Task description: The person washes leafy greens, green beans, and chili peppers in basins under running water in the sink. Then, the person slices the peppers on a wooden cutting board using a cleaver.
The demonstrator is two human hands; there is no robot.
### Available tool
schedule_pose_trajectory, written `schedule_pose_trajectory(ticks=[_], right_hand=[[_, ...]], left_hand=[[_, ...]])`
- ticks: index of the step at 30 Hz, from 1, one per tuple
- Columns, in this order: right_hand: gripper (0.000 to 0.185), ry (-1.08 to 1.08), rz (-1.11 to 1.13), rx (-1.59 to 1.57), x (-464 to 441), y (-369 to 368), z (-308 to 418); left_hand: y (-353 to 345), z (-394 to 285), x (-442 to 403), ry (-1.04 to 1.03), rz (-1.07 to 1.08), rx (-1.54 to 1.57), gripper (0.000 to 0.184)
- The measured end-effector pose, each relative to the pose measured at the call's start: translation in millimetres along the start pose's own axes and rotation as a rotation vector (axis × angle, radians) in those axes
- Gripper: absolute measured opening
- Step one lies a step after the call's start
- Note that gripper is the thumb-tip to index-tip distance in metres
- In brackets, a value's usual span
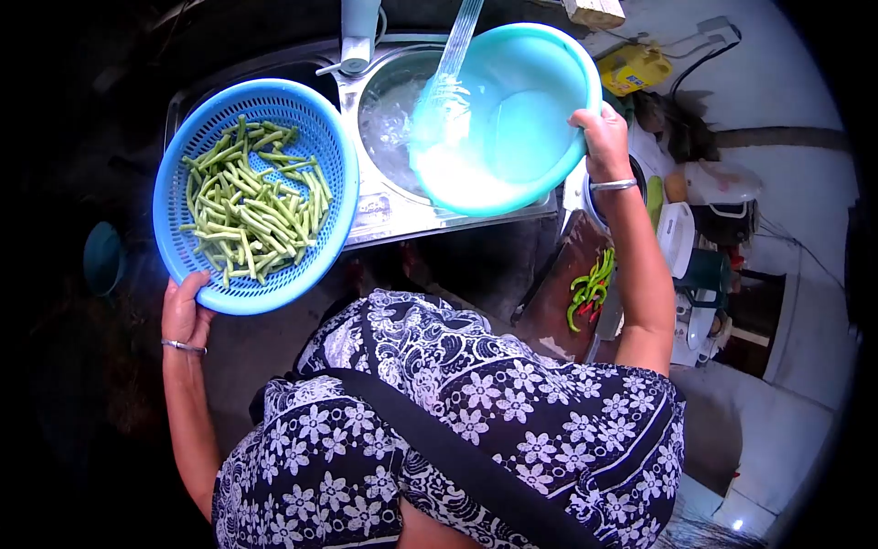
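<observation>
Metal sink (393, 212) | water (384, 128) in bowl | brown board (560, 279) | green, red peppers (593, 288)

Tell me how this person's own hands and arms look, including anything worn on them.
The left hand and right hand are ungloved. Each wrist has a narrow, silver-coloured band: left band, right band. Both forearms are uncovered; the black top has white flowers and swirls.
</observation>
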State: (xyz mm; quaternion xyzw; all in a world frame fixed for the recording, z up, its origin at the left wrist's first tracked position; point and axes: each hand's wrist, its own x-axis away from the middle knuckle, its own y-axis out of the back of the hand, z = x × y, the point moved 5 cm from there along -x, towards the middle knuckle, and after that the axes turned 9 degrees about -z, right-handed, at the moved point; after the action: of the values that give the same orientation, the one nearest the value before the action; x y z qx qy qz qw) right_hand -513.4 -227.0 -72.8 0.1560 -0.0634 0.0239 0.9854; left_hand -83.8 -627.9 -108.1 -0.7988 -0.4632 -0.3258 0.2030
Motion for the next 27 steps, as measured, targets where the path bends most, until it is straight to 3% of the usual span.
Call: schedule_pose_trajectory(ticks=[6,10,11,14,18,22,23,25,27], right_hand=[[0.015,0.277,-0.039,0.150,4.6,-7.8,30.7],[0.014,0.589,-0.160,0.695,13.8,-12.8,53.7],[0.021,0.683,-0.188,0.820,22.3,-16.4,62.2],[0.014,0.806,-0.209,1.040,44.5,-22.5,85.6],[0.015,0.903,-0.255,1.006,61.5,-17.7,106.2],[0.012,0.676,-0.314,0.417,40.8,16.7,67.9],[0.013,0.505,-0.284,0.117,30.4,20.9,33.1],[0.012,0.149,-0.275,-0.029,52.3,0.2,-8.0],[0.016,-0.031,-0.257,-0.197,64.0,-31.4,-72.8]], left_hand=[[2.1,0.3,-9.2,0.006,0.029,-0.015,0.038],[8.3,3.8,-18.7,0.006,0.078,-0.042,0.038],[9.7,3.9,-20.2,0.003,0.087,-0.050,0.038],[6.9,4.4,-20.5,-0.004,0.081,-0.019,0.038],[9.2,2.0,-20.6,-0.011,0.099,-0.055,0.039],[2.5,-7.3,-9.9,0.002,0.108,-0.054,0.037],[3.1,-8.6,-9.6,0.012,0.116,-0.076,0.037],[7.0,-9.4,-11.8,0.024,0.142,-0.087,0.036],[-6.8,-11.3,-8.3,0.047,0.210,-0.098,0.034]])
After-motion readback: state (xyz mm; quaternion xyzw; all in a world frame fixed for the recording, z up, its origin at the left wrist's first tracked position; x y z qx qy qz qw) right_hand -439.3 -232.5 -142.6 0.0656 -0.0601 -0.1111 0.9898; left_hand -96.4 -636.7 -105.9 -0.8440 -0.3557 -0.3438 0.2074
